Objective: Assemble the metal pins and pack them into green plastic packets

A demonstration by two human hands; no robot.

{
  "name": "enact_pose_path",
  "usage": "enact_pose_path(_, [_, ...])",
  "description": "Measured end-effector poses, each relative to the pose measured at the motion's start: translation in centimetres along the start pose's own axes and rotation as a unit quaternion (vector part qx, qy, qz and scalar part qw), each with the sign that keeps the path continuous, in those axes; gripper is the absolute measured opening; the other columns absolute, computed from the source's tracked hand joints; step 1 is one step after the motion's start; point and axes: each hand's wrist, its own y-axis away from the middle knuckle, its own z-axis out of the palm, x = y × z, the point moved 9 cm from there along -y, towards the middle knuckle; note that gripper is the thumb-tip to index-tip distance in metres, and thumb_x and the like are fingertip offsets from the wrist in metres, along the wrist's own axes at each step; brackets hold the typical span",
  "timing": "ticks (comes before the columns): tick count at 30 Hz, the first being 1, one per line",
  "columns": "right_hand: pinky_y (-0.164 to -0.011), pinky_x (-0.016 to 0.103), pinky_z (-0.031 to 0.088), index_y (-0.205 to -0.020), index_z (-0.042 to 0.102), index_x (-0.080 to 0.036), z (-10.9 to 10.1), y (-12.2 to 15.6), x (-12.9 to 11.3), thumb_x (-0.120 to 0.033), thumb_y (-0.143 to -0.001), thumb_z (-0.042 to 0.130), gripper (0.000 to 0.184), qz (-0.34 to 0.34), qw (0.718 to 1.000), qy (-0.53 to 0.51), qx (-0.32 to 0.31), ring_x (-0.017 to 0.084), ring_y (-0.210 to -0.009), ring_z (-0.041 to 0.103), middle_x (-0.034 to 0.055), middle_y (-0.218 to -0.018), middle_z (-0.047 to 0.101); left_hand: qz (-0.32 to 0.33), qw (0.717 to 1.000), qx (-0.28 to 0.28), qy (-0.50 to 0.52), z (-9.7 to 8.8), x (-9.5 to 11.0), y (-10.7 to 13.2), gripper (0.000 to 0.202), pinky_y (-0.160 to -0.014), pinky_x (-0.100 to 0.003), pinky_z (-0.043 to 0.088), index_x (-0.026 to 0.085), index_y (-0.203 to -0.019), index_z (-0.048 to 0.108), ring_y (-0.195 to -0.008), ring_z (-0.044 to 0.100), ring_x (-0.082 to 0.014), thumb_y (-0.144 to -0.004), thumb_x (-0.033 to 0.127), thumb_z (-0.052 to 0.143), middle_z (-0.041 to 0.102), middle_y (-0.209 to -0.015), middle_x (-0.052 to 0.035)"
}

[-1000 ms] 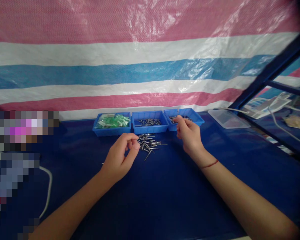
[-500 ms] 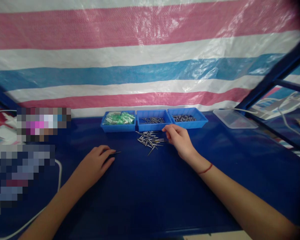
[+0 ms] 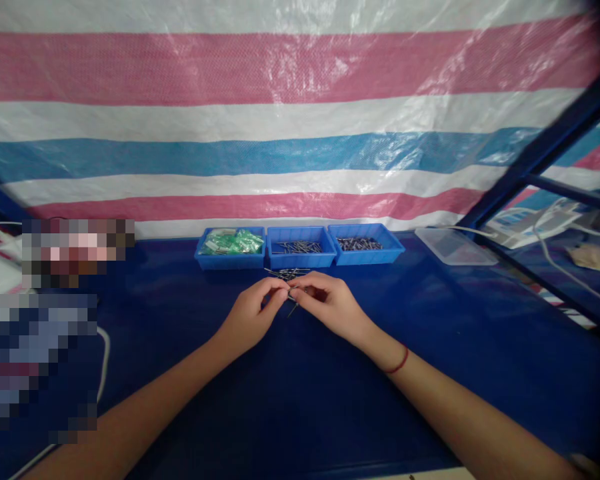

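Both hands meet fingertip to fingertip over the near side of a loose pile of thin metal rods (image 3: 286, 273). My left hand (image 3: 253, 312) is closed in a pinch on a slim metal rod, mostly hidden by the fingers. My right hand (image 3: 333, 307), with a red cord on its wrist, pinches from the other side; what lies in its fingers is too small to make out. Behind the pile, the middle blue tray (image 3: 301, 260) holds similar rods. Another blue tray (image 3: 367, 257) at the right has darker short metal pieces.
A left blue tray (image 3: 230, 263) contains green and clear plastic packets. A translucent lid (image 3: 455, 245) lies right of the trays on the blue tabletop (image 3: 300, 407). A white cable (image 3: 105, 353) runs along the left side. Striped sheeting (image 3: 230, 153) hangs behind, with a blue frame bar (image 3: 545, 147) at right.
My left hand has moved right and my right hand has moved left and nearer, so their fingertips now meet over the pile. The view has shifted slightly.
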Motion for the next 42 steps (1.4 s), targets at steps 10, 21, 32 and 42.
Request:
enact_pose_path(10, [-0.069, 0.031, 0.051, -0.087, 0.072, -0.020, -0.5, -0.2, -0.1, -0.029, -0.082, 0.064, 0.013, 0.025, 0.996, -0.085, 0.006, 0.017, -0.077, 0.064, 0.0057, -0.087, 0.070, -0.043, 0.995, 0.037, 0.079, 1.2, -1.9, 0.4, 0.020, -0.076, -0.027, 0.047, 0.019, -0.097, 0.062, -0.083, 0.062, -0.0160, -0.091, 0.034, 0.050, 0.067, -0.091, -0.0027])
enact_pose_path(21, [-0.067, 0.030, 0.050, -0.087, 0.070, -0.019, -0.3, 0.1, -1.0, -0.023, -0.084, 0.060, 0.011, 0.016, 0.998, -0.067, 0.001, 0.017, -0.077, 0.063, 0.0061, -0.087, 0.069, -0.037, 0.997, 0.029, 0.065, 1.1, -1.5, 0.6, 0.016, -0.072, -0.027, 0.046, 0.019, -0.096, 0.063, -0.081, 0.061, -0.0159, -0.089, 0.030, 0.055, 0.066, -0.090, -0.0029])
enact_pose_path(32, [-0.057, 0.025, 0.042, -0.085, 0.069, -0.018, -0.1, 0.2, -2.0, -0.018, -0.086, 0.056, 0.013, -0.062, 0.995, 0.074, -0.020, 0.012, -0.063, 0.055, 0.0043, -0.079, 0.065, -0.018, 0.991, 0.099, 0.090, 0.1, -2.0, 1.0, 0.009, -0.074, -0.026, 0.046, 0.021, -0.093, 0.059, -0.080, 0.059, -0.0147, -0.085, 0.024, 0.058, 0.061, -0.089, -0.0009])
enact_pose_path(42, [-0.057, 0.025, 0.041, -0.085, 0.070, -0.017, -2.2, -0.2, 1.9, -0.037, -0.085, 0.058, 0.024, 0.069, 0.993, -0.036, 0.091, 0.012, -0.063, 0.054, 0.0030, -0.075, 0.064, -0.006, 0.993, 0.084, 0.088, 0.3, -1.6, 1.1, 0.036, -0.072, -0.026, 0.046, 0.022, -0.122, 0.045, -0.074, 0.057, -0.0126, -0.088, 0.024, 0.056, 0.057, -0.081, 0.0022])
